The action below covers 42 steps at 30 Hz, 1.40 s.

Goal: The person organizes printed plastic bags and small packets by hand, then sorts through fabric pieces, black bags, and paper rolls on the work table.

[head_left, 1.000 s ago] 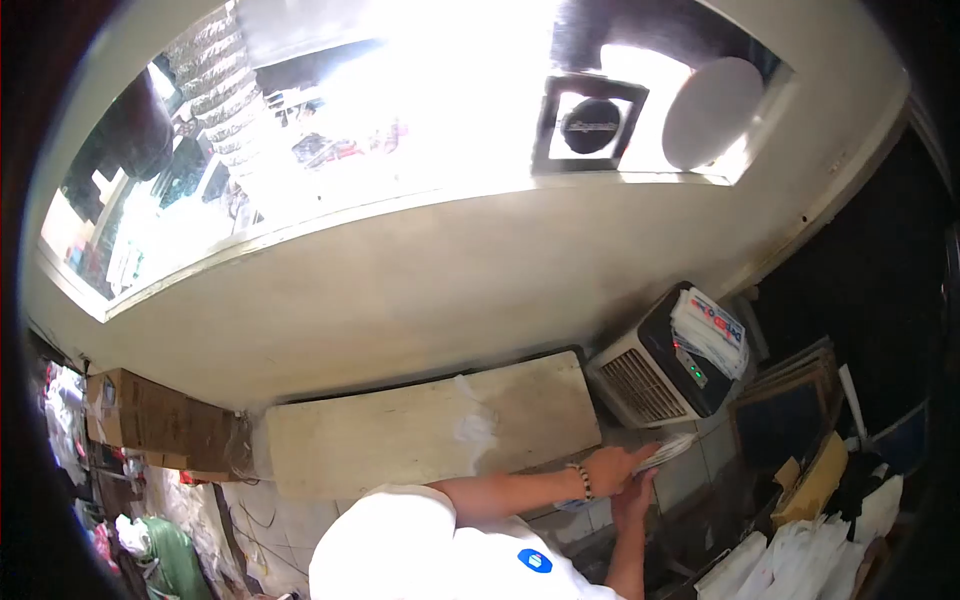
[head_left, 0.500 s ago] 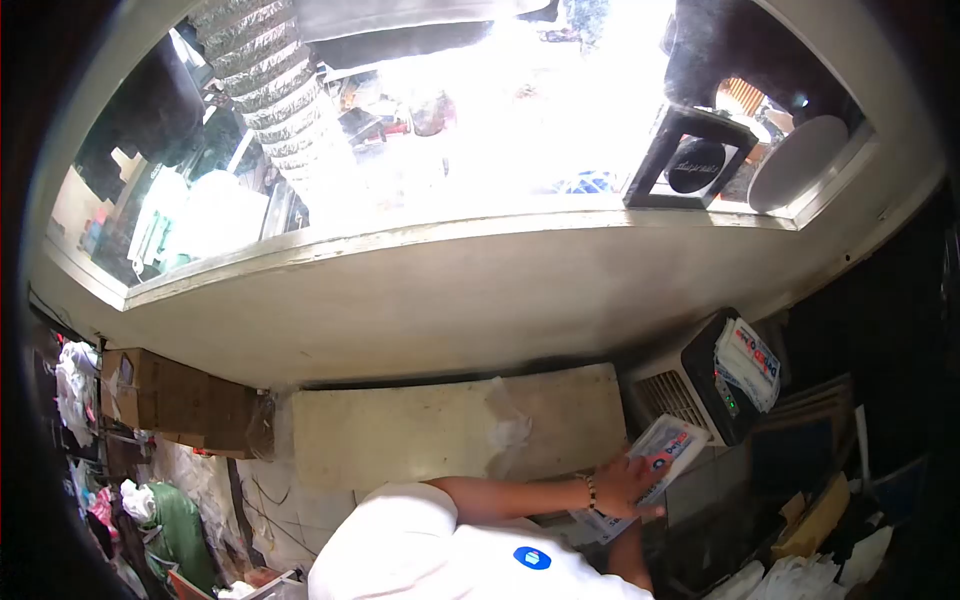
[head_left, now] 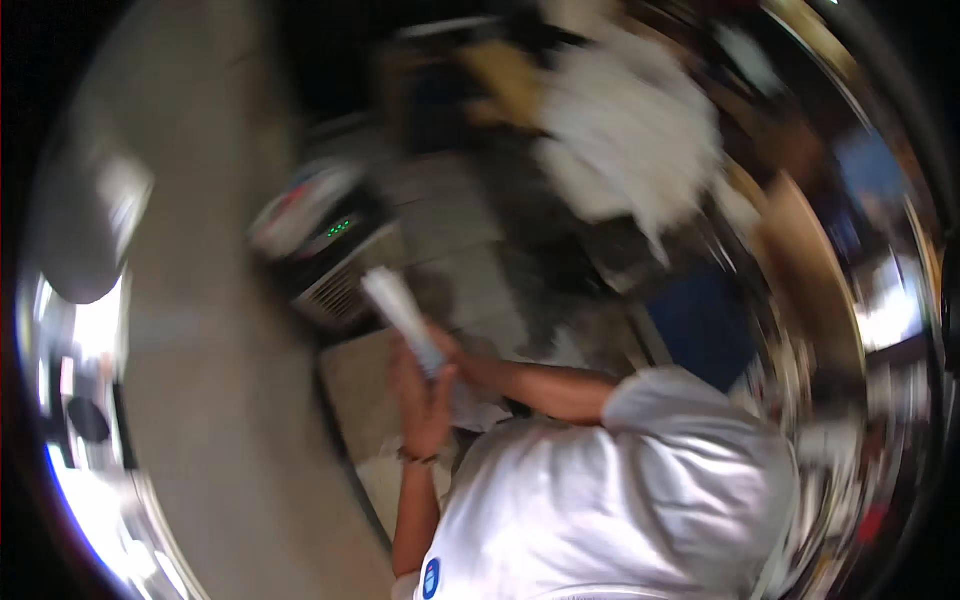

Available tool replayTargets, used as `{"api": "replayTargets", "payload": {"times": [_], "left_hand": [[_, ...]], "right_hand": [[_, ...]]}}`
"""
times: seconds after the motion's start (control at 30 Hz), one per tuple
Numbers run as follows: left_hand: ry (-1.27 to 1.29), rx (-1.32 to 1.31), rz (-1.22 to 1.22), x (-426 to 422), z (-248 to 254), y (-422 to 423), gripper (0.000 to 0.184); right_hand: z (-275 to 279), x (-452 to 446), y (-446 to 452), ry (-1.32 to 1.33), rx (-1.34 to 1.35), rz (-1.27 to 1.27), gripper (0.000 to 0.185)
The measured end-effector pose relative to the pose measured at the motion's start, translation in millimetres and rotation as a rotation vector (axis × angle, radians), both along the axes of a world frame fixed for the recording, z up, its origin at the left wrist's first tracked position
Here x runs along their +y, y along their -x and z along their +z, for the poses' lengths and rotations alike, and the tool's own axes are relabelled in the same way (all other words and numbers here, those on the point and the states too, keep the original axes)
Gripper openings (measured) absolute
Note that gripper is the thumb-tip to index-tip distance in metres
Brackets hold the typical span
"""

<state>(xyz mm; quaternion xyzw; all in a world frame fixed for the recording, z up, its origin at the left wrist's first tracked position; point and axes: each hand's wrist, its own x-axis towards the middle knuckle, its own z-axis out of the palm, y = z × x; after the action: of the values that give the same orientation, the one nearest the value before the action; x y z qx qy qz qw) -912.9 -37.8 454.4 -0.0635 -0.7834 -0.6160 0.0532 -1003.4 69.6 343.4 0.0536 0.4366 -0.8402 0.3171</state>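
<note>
A flat white stack [head_left: 402,315] of what look like printed sheets or bags is seen almost edge-on and blurred. My left hand [head_left: 422,408], with a bracelet at its wrist, presses along the near side of the stack, its fingers partly smeared. On the other side my right hand [head_left: 452,358] is closed around the lower end. Just beyond the stack stands a dark appliance [head_left: 345,245] with a grille and green lights. Another white printed pile [head_left: 305,205] lies on top of it.
A pale board [head_left: 360,385] lies beneath my hands beside the plain wall [head_left: 200,350]. Large white bundles [head_left: 635,130] are heaped at the upper right. A brown cardboard panel [head_left: 800,245] stands farther right, with a dark blue surface [head_left: 705,315] near it.
My view has swung sharply to the right, so the window is now at the left edge. The stack, still between my hands, has turned from face-up to nearly edge-on.
</note>
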Motion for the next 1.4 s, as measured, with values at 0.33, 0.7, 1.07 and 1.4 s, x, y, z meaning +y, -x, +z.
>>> {"api": "replayTargets", "payload": {"times": [0.33, 0.7, 1.07, 1.4], "left_hand": [[0.317, -0.170, -0.512, 108, 31, 27, 0.101], [0.484, 0.199, -0.927, 249, 64, -87, 0.058], [0.158, -0.115, -1.358, 380, 58, -232, 0.053], [0.335, -0.009, -1.551, 423, 25, -328, 0.060]], "right_hand": [[91, 128, -79, -0.358, 0.214, -0.641, 0.092], [41, 251, -200, -0.204, 0.427, -1.249, 0.064], [94, 350, -471, -0.250, 0.055, -1.495, 0.053], [32, 345, -570, -0.258, 0.160, -1.697, 0.060]]}}
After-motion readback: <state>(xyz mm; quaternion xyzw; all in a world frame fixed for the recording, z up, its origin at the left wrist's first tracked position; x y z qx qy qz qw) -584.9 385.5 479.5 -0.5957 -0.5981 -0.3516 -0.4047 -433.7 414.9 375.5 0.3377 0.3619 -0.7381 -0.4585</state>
